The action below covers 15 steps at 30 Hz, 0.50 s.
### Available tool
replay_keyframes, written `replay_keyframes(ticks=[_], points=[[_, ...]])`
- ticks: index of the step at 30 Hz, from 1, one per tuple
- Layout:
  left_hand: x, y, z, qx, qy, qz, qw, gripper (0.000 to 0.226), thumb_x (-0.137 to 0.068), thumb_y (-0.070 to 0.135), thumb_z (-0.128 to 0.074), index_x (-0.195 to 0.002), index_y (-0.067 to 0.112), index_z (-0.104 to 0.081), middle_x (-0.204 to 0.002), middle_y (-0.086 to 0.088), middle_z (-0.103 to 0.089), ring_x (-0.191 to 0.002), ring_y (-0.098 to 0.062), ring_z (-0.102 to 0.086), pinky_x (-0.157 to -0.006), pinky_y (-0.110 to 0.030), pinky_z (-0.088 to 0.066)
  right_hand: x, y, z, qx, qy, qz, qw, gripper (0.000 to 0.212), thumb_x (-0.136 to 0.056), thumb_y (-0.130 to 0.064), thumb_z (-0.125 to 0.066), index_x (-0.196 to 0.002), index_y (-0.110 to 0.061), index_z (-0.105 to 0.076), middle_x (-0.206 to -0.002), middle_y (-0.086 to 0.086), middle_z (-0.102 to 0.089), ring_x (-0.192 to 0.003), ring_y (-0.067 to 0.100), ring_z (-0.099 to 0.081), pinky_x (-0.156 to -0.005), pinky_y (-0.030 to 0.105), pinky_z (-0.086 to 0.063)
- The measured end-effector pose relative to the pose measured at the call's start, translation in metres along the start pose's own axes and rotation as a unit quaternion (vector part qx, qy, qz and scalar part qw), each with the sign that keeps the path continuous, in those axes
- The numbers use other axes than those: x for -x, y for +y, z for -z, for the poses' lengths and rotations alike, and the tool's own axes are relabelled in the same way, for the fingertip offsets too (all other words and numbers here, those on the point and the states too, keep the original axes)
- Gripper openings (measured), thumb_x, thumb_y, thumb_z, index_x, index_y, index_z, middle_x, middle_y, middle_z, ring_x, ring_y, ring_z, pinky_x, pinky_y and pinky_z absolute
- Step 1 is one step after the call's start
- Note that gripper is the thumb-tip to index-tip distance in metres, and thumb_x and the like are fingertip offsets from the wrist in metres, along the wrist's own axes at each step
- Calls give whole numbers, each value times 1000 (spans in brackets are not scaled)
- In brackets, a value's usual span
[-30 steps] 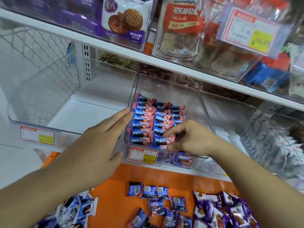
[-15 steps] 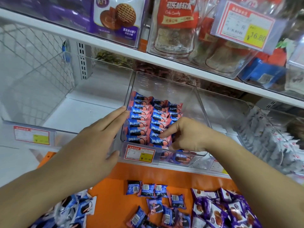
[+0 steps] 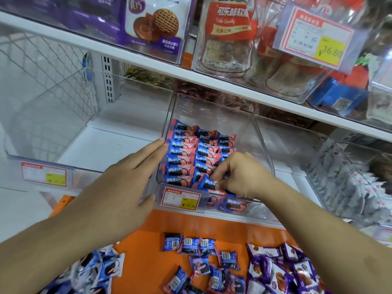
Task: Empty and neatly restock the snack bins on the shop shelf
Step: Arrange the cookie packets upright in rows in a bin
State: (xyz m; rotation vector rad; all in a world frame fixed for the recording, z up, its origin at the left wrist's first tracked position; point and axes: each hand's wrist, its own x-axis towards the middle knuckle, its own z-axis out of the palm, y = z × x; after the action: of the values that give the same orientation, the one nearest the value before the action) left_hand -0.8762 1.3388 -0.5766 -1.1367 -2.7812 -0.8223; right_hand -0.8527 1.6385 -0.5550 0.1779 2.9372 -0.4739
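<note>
A clear plastic bin [image 3: 241, 124] stands on the middle shelf, holding tidy rows of blue-and-pink snack packs [image 3: 191, 151]. My left hand [image 3: 127, 179] lies flat against the bin's left wall, fingers straight and holding nothing. Inside the bin's front right, my right hand [image 3: 239, 175] pinches one blue-and-pink pack [image 3: 206, 183] at the front of the middle row. More of the same packs [image 3: 199, 247] lie loose on the orange surface [image 3: 148, 240] below.
An empty clear bin [image 3: 63, 132] sits to the left, another empty one [image 3: 297, 149] to the right, then a bin of white packs [image 3: 356, 187]. Purple packs [image 3: 286, 270] and white-blue packs [image 3: 99, 270] lie on the orange surface. The upper shelf [image 3: 191, 77] overhangs.
My right hand has shifted slightly toward the bin's front and now pinches a pack at the middle row's front end. My left hand stays against the bin's left wall.
</note>
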Motion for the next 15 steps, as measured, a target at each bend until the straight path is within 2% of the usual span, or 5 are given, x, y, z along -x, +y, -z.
replay_keyframes(ticks=[3,7,10,12,15], points=[[0,1,0,-2,-2,1,1000,99,-99,36,-60,-158,50,19,-159,39,25,-149,12,6,-114,-12,-9,1,3,-5,-34,4,13,999,22,-82,-17,-89,-100,-29,-85,-94,-19,-79,-84,-15,-67,-74,0,-46],[-2,3,0,-3,-1,3,1000,99,-100,36,-60,-158,49,19,-160,38,26,-147,14,8,-110,-8,-5,-1,2,-6,-55,-12,5,998,20,-86,-19,-87,-101,-31,-84,-96,-20,-79,-85,-12,-68,-76,6,-50],[0,2,-1,-4,-1,5,1000,98,-99,36,-60,-159,48,17,-159,40,25,-149,12,6,-112,-10,-7,-3,2,0,-122,5,-9,992,16,-90,-22,-83,-99,-35,-84,-91,-24,-78,-88,-8,-71,-87,21,-58],[0,1,-1,-3,1,0,1000,98,-99,36,-60,-160,48,16,-160,39,24,-150,12,5,-112,-9,-7,-4,2,1,-168,25,-15,985,16,-91,-23,-82,-100,-36,-84,-90,-23,-78,-88,-5,-71,-91,25,-58],[-1,2,0,0,-2,3,1000,98,-100,36,-59,-159,47,18,-160,39,25,-145,17,8,-104,-2,1,-2,-3,-4,-213,-5,10,977,19,-85,-26,-87,-102,-36,-84,-93,-14,-78,-90,10,-73,-88,33,-59]])
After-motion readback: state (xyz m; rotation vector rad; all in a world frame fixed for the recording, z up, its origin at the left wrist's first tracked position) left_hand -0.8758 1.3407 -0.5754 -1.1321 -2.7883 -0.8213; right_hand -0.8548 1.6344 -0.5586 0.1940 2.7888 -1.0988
